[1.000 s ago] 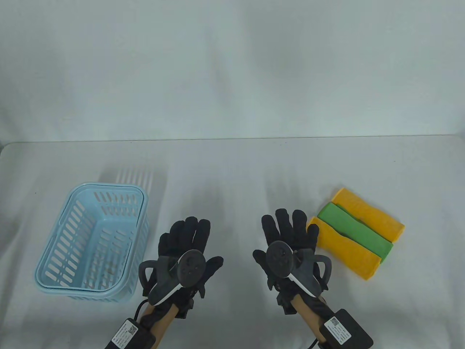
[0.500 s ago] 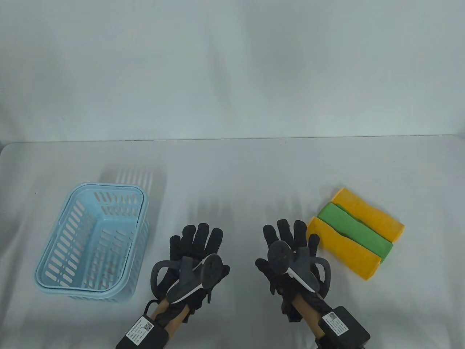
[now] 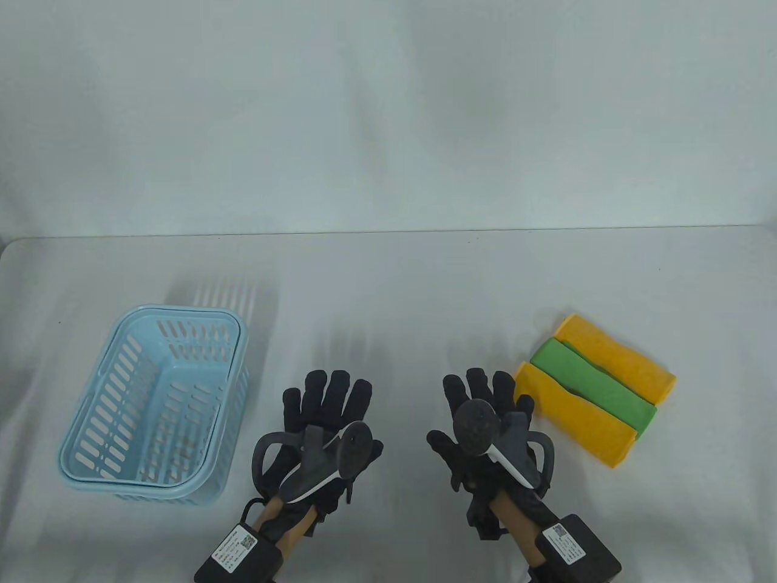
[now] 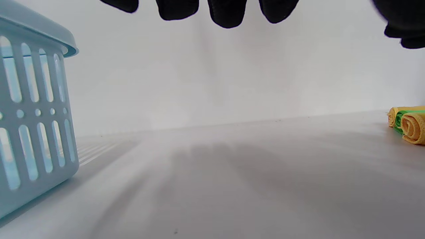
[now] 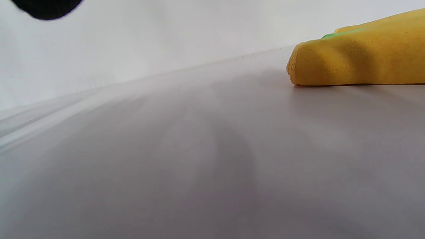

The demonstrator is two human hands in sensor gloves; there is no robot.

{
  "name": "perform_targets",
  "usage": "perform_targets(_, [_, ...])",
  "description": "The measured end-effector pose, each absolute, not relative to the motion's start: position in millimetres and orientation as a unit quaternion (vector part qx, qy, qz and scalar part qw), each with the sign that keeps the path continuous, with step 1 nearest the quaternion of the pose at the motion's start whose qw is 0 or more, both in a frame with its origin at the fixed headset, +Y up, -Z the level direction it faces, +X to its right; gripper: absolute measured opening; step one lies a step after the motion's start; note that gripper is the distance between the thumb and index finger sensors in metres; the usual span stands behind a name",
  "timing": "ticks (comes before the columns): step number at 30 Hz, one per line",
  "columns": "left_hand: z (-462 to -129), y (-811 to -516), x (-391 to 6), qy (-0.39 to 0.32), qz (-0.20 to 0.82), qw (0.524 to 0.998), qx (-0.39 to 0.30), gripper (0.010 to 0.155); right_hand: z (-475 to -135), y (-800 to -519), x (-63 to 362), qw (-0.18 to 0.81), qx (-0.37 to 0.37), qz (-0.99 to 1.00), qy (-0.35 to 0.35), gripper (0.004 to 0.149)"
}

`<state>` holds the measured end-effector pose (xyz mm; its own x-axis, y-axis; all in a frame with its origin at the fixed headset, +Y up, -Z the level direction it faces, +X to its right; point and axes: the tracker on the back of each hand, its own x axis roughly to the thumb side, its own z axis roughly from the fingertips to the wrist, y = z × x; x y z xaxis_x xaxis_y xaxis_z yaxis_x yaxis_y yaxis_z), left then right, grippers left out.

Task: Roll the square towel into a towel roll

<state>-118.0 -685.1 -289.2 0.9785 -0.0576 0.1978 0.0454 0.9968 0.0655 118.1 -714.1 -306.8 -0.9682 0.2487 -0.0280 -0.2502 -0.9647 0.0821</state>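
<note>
Three rolled towels lie side by side at the right of the table: a near yellow roll [image 3: 576,422], a green roll [image 3: 592,382] in the middle and a far yellow roll [image 3: 616,358]. My right hand [image 3: 485,395] lies flat with straight fingers just left of the near yellow roll [image 5: 358,63], its little finger close to the roll's end. My left hand [image 3: 328,395] is also flat and open on the bare table, holding nothing. In the left wrist view the fingertips [image 4: 227,13] hang at the top, and the roll ends [image 4: 411,127] show their spirals at far right.
A light blue slotted plastic basket [image 3: 152,407] stands at the left, close to my left hand; its wall [image 4: 33,132] fills the left of the left wrist view. The white table [image 3: 388,291] ends at a back edge against a white wall.
My left hand shifted right and slightly back toward me, its tracker tilting. My right hand tilted a little and drew back slightly. The towels and basket stayed put.
</note>
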Motion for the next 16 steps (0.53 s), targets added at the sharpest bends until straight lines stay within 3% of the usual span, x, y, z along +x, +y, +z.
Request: perform_targets(16, [-287.0,-678.9,-118.4,-0.109,-0.011,0.993,0.042,0.09,-305.7,-712.5,120.7,0.148,-0.011,0.987,0.054,0.084])
